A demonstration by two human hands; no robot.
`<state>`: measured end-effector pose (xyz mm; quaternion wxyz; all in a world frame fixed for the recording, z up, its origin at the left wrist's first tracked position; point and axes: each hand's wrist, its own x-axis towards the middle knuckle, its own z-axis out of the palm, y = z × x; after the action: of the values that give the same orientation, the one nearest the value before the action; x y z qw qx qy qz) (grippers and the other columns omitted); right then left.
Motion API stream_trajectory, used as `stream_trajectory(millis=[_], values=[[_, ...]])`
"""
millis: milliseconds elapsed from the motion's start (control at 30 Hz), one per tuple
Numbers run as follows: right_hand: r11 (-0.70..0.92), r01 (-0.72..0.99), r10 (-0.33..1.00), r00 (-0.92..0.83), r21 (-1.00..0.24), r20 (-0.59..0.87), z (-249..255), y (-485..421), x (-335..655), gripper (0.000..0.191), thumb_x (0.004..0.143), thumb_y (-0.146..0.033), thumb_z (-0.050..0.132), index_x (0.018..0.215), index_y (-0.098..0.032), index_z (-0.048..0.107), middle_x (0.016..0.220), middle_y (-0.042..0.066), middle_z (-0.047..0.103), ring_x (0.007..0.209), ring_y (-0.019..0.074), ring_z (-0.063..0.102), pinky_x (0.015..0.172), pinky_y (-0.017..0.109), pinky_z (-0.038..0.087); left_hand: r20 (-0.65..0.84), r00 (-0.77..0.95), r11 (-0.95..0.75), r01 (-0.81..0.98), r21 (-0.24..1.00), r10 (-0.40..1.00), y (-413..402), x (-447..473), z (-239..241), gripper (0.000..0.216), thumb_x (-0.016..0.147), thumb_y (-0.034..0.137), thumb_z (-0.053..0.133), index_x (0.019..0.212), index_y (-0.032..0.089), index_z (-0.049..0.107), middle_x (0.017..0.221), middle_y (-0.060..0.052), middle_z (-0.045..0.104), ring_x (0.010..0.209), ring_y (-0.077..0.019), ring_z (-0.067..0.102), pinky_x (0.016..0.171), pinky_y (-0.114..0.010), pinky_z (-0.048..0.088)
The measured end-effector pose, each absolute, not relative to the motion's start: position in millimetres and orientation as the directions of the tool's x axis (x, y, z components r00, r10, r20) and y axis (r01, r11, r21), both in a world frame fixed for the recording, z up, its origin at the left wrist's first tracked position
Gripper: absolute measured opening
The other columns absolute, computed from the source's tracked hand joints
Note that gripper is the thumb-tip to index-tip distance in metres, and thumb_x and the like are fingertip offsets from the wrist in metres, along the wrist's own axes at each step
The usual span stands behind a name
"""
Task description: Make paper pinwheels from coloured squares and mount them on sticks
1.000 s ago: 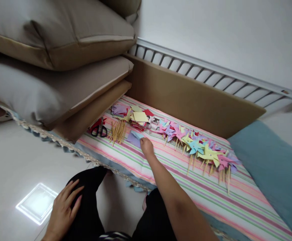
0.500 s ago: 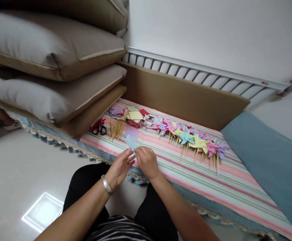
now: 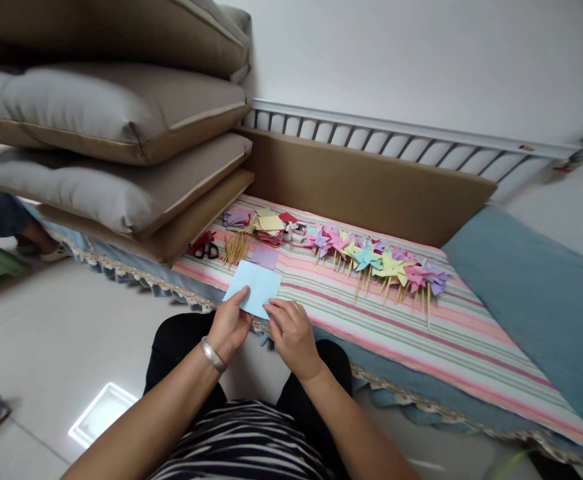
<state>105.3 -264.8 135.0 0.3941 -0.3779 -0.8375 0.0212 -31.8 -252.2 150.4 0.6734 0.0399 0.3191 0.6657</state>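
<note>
Both my hands hold one light blue paper square [image 3: 253,287] above the near edge of the striped cloth [image 3: 421,340]. My left hand [image 3: 230,325] pinches its lower left side and my right hand [image 3: 292,332] grips its lower right edge. A purple paper square [image 3: 264,257] lies flat on the cloth just beyond. Behind it sit a stack of coloured paper squares [image 3: 264,224], a bundle of wooden sticks [image 3: 235,248] and red-handled scissors [image 3: 204,245]. A row of finished paper pinwheels [image 3: 376,261] on sticks stretches to the right.
Stacked beige cushions [image 3: 106,133] rise at the left. A brown board [image 3: 366,183] and white railing [image 3: 396,137] back the cloth, and a blue cushion [image 3: 546,300] lies at the right. Another person's legs [image 3: 6,223] show at far left on the tiled floor.
My right hand drew the blue paper from the cloth toward me. My left hand rose from my knee to join it, and both now hold the square up.
</note>
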Motion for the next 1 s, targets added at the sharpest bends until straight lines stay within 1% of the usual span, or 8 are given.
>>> stream_trajectory(millis=[133, 267, 400, 500, 567, 667, 833, 1000], values=[[0.721, 0.586, 0.636, -0.347, -0.371, 0.690, 142.7, -277.0, 111.6, 0.027, 0.084, -0.011, 0.050, 0.108, -0.022, 0.059, 0.103, 0.008, 0.061, 0.096, 0.0212, 0.053, 0.084, 0.041, 0.045, -0.325, -0.048, 0.124, -0.863, 0.490, 0.945, -264.8, -30.0, 164.0, 0.026, 0.077, 0.009, 0.057, 0.103, 0.009, 0.061, 0.092, -0.011, 0.069, 0.080, -0.0197, 0.066, 0.070, -0.030, 0.054], [0.735, 0.580, 0.605, -0.328, -0.351, 0.725, 150.5, -283.9, 115.8, 0.027, 0.083, -0.011, 0.051, 0.105, -0.024, 0.061, 0.101, 0.007, 0.059, 0.093, 0.0206, 0.052, 0.080, 0.039, 0.046, -0.304, -0.038, 0.131, -0.848, 0.513, 0.952, -271.9, -24.7, 174.6, 0.027, 0.077, 0.008, 0.057, 0.103, 0.010, 0.061, 0.091, -0.010, 0.070, 0.079, -0.0191, 0.066, 0.071, -0.029, 0.055], [0.733, 0.600, 0.593, -0.335, -0.319, 0.732, 158.2, -286.1, 120.0, 0.022, 0.082, -0.012, 0.053, 0.097, -0.024, 0.065, 0.094, 0.006, 0.060, 0.086, 0.0198, 0.052, 0.075, 0.037, 0.046, -0.284, -0.049, 0.119, -0.830, 0.545, 0.958, -272.6, -19.6, 178.6, 0.025, 0.076, 0.008, 0.058, 0.100, 0.010, 0.063, 0.091, -0.010, 0.070, 0.079, -0.0196, 0.066, 0.070, -0.030, 0.054], [0.720, 0.606, 0.618, -0.339, -0.338, 0.709, 164.4, -286.3, 119.7, 0.015, 0.082, -0.017, 0.056, 0.091, -0.023, 0.066, 0.086, 0.005, 0.062, 0.082, 0.0197, 0.053, 0.072, 0.036, 0.044, -0.269, -0.073, 0.104, -0.802, 0.588, 0.960, -272.7, -18.4, 175.6, 0.025, 0.072, 0.010, 0.063, 0.097, 0.010, 0.064, 0.089, -0.010, 0.070, 0.078, -0.0201, 0.065, 0.067, -0.030, 0.053], [0.708, 0.598, 0.647, -0.336, -0.376, 0.684, 168.8, -285.8, 117.0, 0.011, 0.083, -0.019, 0.056, 0.087, -0.022, 0.066, 0.081, 0.004, 0.063, 0.079, 0.0193, 0.053, 0.072, 0.035, 0.044, -0.247, -0.090, 0.087, -0.777, 0.624, 0.965, -274.1, -19.3, 172.6, 0.027, 0.068, 0.013, 0.068, 0.095, 0.010, 0.064, 0.087, -0.009, 0.070, 0.075, -0.0190, 0.065, 0.064, -0.028, 0.052], [0.658, 0.584, 0.722, -0.312, -0.475, 0.617, 175.1, -283.7, 111.0, 0.006, 0.082, -0.022, 0.059, 0.081, -0.022, 0.065, 0.076, 0.003, 0.062, 0.078, 0.0186, 0.055, 0.071, 0.032, 0.043, -0.203, -0.101, 0.064, -0.736, 0.674, 0.974, -278.3, -21.3, 170.0, 0.032, 0.063, 0.017, 0.073, 0.093, 0.012, 0.065, 0.081, -0.005, 0.069, 0.069, -0.0167, 0.063, 0.059, -0.027, 0.049], [0.494, 0.586, 0.858, -0.209, -0.643, 0.469, 177.9, -277.6, 105.5, 0.006, 0.077, -0.023, 0.063, 0.071, -0.022, 0.063, 0.071, 0.000, 0.062, 0.072, 0.0163, 0.058, 0.065, 0.027, 0.043, -0.182, -0.079, 0.078, -0.692, 0.718, 0.980, -282.9, -19.9, 169.1, 0.027, 0.060, 0.020, 0.075, 0.085, 0.012, 0.066, 0.074, -0.003, 0.068, 0.064, -0.0147, 0.061, 0.057, -0.025, 0.047], [0.370, 0.609, 0.916, -0.112, -0.702, 0.386, 172.7, -273.4, 111.5, 0.007, 0.073, -0.028, 0.064, 0.070, -0.022, 0.064, 0.070, -0.001, 0.064, 0.067, 0.0147, 0.059, 0.060, 0.025, 0.042, -0.216, -0.041, 0.131, -0.678, 0.723, 0.976, -279.2, -11.0, 163.9, 0.027, 0.059, 0.022, 0.076, 0.082, 0.013, 0.066, 0.071, -0.002, 0.068, 0.060, -0.0132, 0.060, 0.055, -0.023, 0.045]])
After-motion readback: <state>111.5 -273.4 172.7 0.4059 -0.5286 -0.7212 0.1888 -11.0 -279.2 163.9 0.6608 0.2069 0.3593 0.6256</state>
